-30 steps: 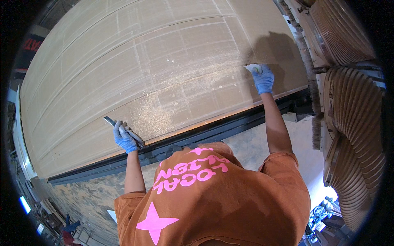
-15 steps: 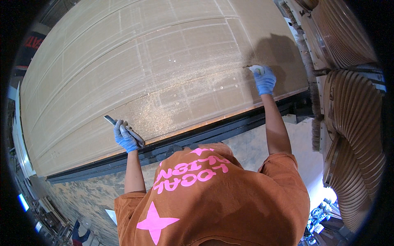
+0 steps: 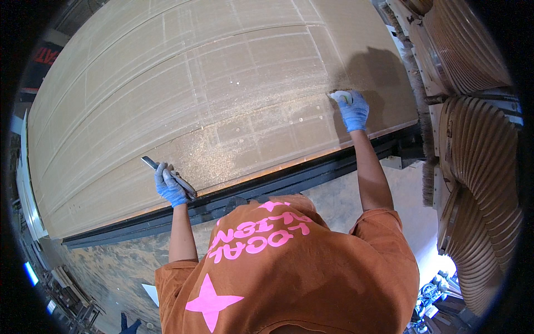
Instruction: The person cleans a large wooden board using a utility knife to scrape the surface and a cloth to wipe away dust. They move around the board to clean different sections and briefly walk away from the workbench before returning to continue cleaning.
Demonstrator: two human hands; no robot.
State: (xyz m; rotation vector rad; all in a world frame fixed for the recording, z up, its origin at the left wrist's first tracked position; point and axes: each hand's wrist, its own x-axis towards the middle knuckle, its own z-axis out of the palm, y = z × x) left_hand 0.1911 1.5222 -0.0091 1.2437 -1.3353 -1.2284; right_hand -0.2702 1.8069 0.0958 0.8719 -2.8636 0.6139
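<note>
My right hand (image 3: 354,113), in a blue and white glove, is closed around a small white object (image 3: 340,96) with a bit of green on it; its kind I cannot make out. It is over the right part of a wide tan board (image 3: 267,50). At the board's near edge, my gloved left hand (image 3: 169,183) grips a flat, dark, bar-like tool (image 3: 149,162) that points up and left. A grey, limp-looking piece (image 3: 185,186) lies along that hand. Between the hands, sawdust (image 3: 208,158) is spread over the board, thickest near the left hand.
A dark rail (image 3: 278,181) runs along the board's near side. Ribbed hoses (image 3: 478,145) and a brush strip (image 3: 420,111) stand at the right. Thin seams cross the board. Part of another person, in dark clothing (image 3: 130,325), shows at the lower left.
My right hand has shifted slightly left and down with the white object. My left hand stays in place. The other person at the lower left has moved to the right and lower.
</note>
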